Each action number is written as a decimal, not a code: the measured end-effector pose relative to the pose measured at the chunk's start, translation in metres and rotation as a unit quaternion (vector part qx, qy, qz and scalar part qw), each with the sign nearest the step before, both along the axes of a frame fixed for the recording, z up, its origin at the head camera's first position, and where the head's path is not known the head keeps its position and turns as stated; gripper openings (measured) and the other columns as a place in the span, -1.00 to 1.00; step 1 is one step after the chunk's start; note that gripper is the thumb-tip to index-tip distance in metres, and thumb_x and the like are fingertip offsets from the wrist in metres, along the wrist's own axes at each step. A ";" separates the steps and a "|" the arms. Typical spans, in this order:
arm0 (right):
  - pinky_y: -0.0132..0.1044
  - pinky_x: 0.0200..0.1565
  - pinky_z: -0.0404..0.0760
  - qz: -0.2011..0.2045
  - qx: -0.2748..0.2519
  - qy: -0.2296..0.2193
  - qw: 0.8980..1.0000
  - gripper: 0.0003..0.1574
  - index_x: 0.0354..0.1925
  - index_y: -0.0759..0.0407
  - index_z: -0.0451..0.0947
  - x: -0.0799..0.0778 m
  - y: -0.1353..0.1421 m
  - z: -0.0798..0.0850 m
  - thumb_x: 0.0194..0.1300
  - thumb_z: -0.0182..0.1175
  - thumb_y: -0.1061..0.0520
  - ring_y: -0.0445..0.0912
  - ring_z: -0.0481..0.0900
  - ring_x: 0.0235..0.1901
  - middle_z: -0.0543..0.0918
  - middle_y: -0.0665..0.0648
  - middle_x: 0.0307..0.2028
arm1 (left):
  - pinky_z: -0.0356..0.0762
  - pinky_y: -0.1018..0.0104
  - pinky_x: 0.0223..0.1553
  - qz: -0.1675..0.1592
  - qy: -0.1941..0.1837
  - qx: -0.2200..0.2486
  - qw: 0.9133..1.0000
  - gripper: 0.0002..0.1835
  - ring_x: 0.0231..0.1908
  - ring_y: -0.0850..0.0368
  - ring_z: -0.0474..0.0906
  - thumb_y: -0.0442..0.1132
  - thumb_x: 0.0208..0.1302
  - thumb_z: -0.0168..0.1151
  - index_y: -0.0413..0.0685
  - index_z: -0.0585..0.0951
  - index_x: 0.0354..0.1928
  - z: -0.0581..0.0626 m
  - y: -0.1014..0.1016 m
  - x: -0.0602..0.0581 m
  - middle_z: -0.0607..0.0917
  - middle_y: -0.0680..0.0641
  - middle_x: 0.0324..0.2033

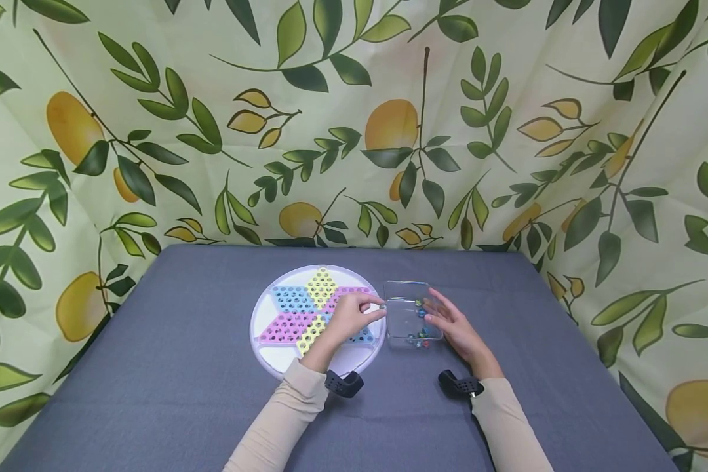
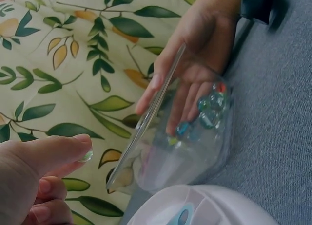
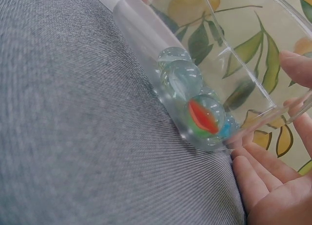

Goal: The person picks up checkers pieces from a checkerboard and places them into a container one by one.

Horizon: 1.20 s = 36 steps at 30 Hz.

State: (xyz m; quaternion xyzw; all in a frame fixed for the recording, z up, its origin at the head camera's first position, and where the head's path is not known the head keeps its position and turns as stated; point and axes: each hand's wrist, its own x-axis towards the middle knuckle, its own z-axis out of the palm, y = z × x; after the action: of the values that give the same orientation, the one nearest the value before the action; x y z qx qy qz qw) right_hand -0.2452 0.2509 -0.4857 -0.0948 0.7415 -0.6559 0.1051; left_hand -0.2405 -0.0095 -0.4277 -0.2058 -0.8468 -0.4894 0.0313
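Note:
My left hand (image 1: 353,320) pinches a clear greenish marble (image 2: 87,157) between thumb and forefinger, close to the left rim of a clear plastic box (image 1: 400,321). On the box's right side is my right hand (image 1: 459,333), its thumb at the rim and its other fingers along the outer wall, holding it. Several glass marbles (image 3: 183,80) lie in the box, one with a red and green swirl (image 3: 204,119). Left of the box lies a round white Chinese checkers board (image 1: 349,357) with a star of pink, blue and yellow holes, partly hidden under my left hand and forearm.
A grey cloth (image 1: 171,367) covers the table. Behind and at the sides hangs a curtain (image 1: 342,190) printed with leaves and fruit. Each wrist wears a black band, the left one (image 1: 343,384) over the board's front edge.

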 end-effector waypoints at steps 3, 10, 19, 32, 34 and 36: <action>0.24 0.46 -0.13 0.003 -0.001 0.000 1.000 -0.09 0.53 0.10 -0.20 0.000 0.000 0.000 0.41 0.05 0.20 0.27 -0.07 0.50 -0.03 0.41 0.49 | 0.06 0.55 -0.53 -0.005 0.002 -0.002 1.000 -0.75 -0.62 0.32 0.08 -0.28 0.12 0.35 -0.27 0.71 -0.17 0.000 0.003 0.001 0.18 0.13 -0.71; 0.23 0.47 -0.12 -0.003 0.005 0.000 1.000 -0.09 0.53 0.08 -0.18 0.000 0.000 0.002 0.41 0.06 0.18 0.27 -0.06 0.50 -0.02 0.40 0.49 | 0.05 0.55 -0.55 -0.014 0.005 -0.003 1.000 -0.74 -0.64 0.34 0.06 -0.28 0.12 0.35 -0.27 0.71 -0.15 -0.002 0.008 0.001 0.17 0.14 -0.72; 0.24 0.46 -0.13 -0.003 0.009 0.000 1.000 -0.10 0.53 0.08 -0.19 0.000 0.000 0.002 0.41 0.05 0.17 0.28 -0.06 0.50 -0.02 0.40 0.49 | 0.08 0.56 -0.53 -0.015 -0.006 -0.020 1.000 -0.75 -0.63 0.32 0.09 -0.25 0.13 0.36 -0.20 0.72 -0.15 -0.006 0.015 0.004 0.21 0.13 -0.70; 0.19 0.46 -0.07 -0.004 0.006 0.004 1.000 -0.10 0.52 0.09 -0.17 0.000 -0.001 -0.001 0.41 0.05 0.20 0.26 -0.03 0.50 0.01 0.41 0.48 | 0.08 0.56 -0.57 -0.027 -0.038 -0.027 0.999 -0.75 -0.66 0.32 0.08 -0.26 0.16 0.34 -0.22 0.72 -0.14 -0.017 0.020 0.007 0.20 0.14 -0.73; 0.19 0.46 -0.07 -0.004 0.008 0.004 1.000 -0.10 0.53 0.08 -0.17 0.000 -0.001 -0.001 0.41 0.05 0.20 0.26 -0.03 0.50 0.01 0.41 0.48 | 0.08 0.56 -0.58 -0.028 -0.040 -0.024 0.999 -0.76 -0.66 0.33 0.08 -0.26 0.16 0.34 -0.22 0.72 -0.15 -0.018 0.020 0.007 0.20 0.14 -0.73; 0.21 0.46 -0.08 -0.004 0.009 0.004 1.000 -0.10 0.53 0.08 -0.17 0.000 -0.001 -0.001 0.41 0.05 0.20 0.27 -0.04 0.50 0.00 0.41 0.48 | 0.08 0.55 -0.58 -0.030 -0.041 -0.019 0.998 -0.76 -0.66 0.33 0.08 -0.27 0.16 0.33 -0.24 0.72 -0.14 -0.019 0.020 0.007 0.19 0.13 -0.74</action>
State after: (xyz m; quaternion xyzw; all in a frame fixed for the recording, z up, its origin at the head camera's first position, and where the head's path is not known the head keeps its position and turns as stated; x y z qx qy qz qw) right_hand -0.2455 0.2504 -0.4870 -0.0931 0.7481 -0.6493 0.1006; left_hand -0.2333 0.0100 -0.4464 -0.2116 -0.8500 -0.4819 -0.0226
